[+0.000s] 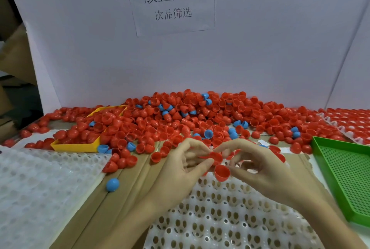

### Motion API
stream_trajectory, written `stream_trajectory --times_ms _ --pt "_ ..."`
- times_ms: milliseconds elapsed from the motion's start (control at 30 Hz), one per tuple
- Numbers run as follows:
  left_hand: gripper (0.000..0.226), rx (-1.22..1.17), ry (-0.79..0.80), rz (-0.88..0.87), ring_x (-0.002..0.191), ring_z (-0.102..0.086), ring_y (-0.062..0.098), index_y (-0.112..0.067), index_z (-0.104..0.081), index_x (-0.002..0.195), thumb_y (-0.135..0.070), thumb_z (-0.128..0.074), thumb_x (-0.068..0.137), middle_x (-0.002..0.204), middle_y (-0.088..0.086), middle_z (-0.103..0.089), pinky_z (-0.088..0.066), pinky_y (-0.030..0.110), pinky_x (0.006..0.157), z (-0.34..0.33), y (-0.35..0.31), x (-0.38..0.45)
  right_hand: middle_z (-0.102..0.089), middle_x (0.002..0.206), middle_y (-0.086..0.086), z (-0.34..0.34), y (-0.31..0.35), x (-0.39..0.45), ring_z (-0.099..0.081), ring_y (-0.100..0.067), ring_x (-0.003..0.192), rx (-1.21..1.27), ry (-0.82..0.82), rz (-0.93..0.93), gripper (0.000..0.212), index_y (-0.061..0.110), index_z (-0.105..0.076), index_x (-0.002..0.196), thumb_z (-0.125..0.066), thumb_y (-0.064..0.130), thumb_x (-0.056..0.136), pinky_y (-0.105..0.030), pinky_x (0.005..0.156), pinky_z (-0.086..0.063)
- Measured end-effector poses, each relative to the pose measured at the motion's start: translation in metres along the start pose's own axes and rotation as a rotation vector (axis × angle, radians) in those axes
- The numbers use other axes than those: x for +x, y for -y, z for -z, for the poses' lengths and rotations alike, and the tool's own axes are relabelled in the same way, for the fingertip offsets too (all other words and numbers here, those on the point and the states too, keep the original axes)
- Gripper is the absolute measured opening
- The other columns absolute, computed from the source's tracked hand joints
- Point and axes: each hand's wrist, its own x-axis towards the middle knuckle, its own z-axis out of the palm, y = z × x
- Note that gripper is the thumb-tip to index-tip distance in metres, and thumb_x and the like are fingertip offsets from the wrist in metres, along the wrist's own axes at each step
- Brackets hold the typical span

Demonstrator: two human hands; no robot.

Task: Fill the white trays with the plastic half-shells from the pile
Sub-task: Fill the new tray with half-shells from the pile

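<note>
A big pile of red half-shells [200, 116], with a few blue ones mixed in, covers the back of the table. A white tray [230, 218] with round holes lies in front of me, under both hands. My left hand [180, 174] pinches a red half-shell [215, 156] between thumb and fingers at the tray's far edge. My right hand [262, 170] holds another red half-shell [221, 172] just above the tray, its fingertips meeting the left hand's. More red shells show behind my fingers, partly hidden.
A stack of white trays [40, 188] sits at the left. A yellow bin [76, 146] holds red shells. A green mesh tray [348, 174] lies at the right, a filled white tray [348, 122] behind it. A loose blue shell [112, 184] rests on cardboard.
</note>
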Motion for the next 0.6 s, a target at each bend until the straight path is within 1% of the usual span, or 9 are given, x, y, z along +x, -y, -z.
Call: stream_trajectory --times_ms 67,167,200,267,333,367,433,500,600 --pt "0.01 -0.062 0.024 0.017 0.105 -0.074 0.019 -0.01 -0.068 0.105 -0.012 -0.072 0.096 0.109 0.002 -0.077 -0.06 0.031 0.091 -0.0039 0.0012 -0.0006 -0.069 0.109 0.009 -0.0034 -0.0023 0.0001 -0.07 -0.022 0.086 -0.061 -0.002 0.024 0.032 0.041 -0.074 0.112 -0.077 0.015 0.093 -0.028 0.073 -0.059" --pt "0.012 -0.134 0.03 0.087 0.102 -0.076 0.019 -0.006 -0.069 0.107 -0.014 -0.068 0.099 0.113 0.002 -0.076 -0.063 0.032 0.085 -0.0102 0.0005 -0.0013 -0.07 0.096 0.01 -0.0064 -0.0045 0.0014 -0.068 -0.019 0.085 -0.155 -0.034 0.015 0.011 0.037 -0.077 0.096 -0.077 0.028 0.09 -0.032 0.072 -0.059" --pt "0.016 -0.129 0.03 0.101 0.1 -0.076 0.018 -0.009 -0.07 0.11 -0.021 -0.065 0.101 0.113 0.001 -0.076 -0.062 0.03 0.084 -0.0108 -0.0012 -0.0014 -0.071 0.092 0.009 -0.0065 -0.0054 0.0016 -0.068 -0.019 0.084 -0.157 -0.031 0.007 0.005 0.035 -0.077 0.094 -0.077 0.032 0.089 -0.034 0.072 -0.059" --pt "0.029 -0.052 0.02 0.089 0.096 -0.076 0.017 -0.018 -0.072 0.114 -0.041 -0.059 0.102 0.115 -0.001 -0.074 -0.061 0.027 0.084 -0.0093 -0.0035 -0.0017 -0.071 0.085 0.009 -0.0046 -0.0059 0.0019 -0.067 -0.018 0.078 -0.145 -0.03 0.005 0.008 0.034 -0.075 0.091 -0.074 0.042 0.089 -0.034 0.069 -0.058" --pt "0.033 0.112 -0.007 0.014 0.097 -0.074 0.013 -0.034 -0.071 0.114 -0.059 -0.062 0.094 0.12 -0.011 -0.067 -0.059 0.025 0.085 -0.0065 -0.0047 -0.003 -0.065 0.075 0.008 -0.0023 -0.0066 0.0012 -0.061 -0.014 0.068 -0.169 -0.047 0.025 0.019 0.036 -0.071 0.086 -0.069 0.055 0.087 -0.024 0.063 -0.051" --pt "0.032 0.175 -0.003 -0.026 0.099 -0.072 0.011 -0.039 -0.069 0.114 -0.06 -0.068 0.09 0.121 -0.015 -0.064 -0.058 0.024 0.084 -0.0066 -0.0052 -0.0044 -0.061 0.072 0.005 -0.0016 -0.007 0.0007 -0.056 -0.013 0.064 -0.187 -0.052 0.032 0.025 0.035 -0.07 0.084 -0.067 0.06 0.086 -0.021 0.06 -0.047" --pt "0.023 0.217 -0.003 -0.089 0.099 -0.072 0.011 -0.037 -0.071 0.11 -0.044 -0.077 0.09 0.116 -0.016 -0.065 -0.058 0.021 0.081 -0.0097 -0.0039 -0.0061 -0.057 0.069 0.002 -0.0015 -0.0077 0.0002 -0.051 -0.018 0.061 -0.196 -0.046 0.03 0.025 0.035 -0.069 0.083 -0.067 0.061 0.086 -0.023 0.057 -0.042" --pt "0.014 0.203 -0.033 -0.101 0.097 -0.073 0.012 -0.031 -0.073 0.103 -0.026 -0.079 0.091 0.108 -0.013 -0.068 -0.058 0.022 0.082 -0.0105 -0.002 -0.0047 -0.059 0.068 0.004 -0.002 -0.0073 0.0007 -0.052 -0.019 0.061 -0.19 -0.031 0.021 0.02 0.037 -0.071 0.085 -0.07 0.057 0.086 -0.024 0.056 -0.044" --pt "0.012 0.23 -0.12 -0.087 0.097 -0.073 0.009 -0.025 -0.077 0.095 -0.019 -0.082 0.087 0.104 -0.013 -0.072 -0.059 0.023 0.085 -0.0036 0.0021 0.0004 -0.066 0.073 0.006 0.0033 -0.0035 0.002 -0.058 -0.01 0.06 -0.122 -0.069 -0.016 0.025 0.035 -0.074 0.1 -0.064 0.055 0.088 -0.017 0.057 -0.045"
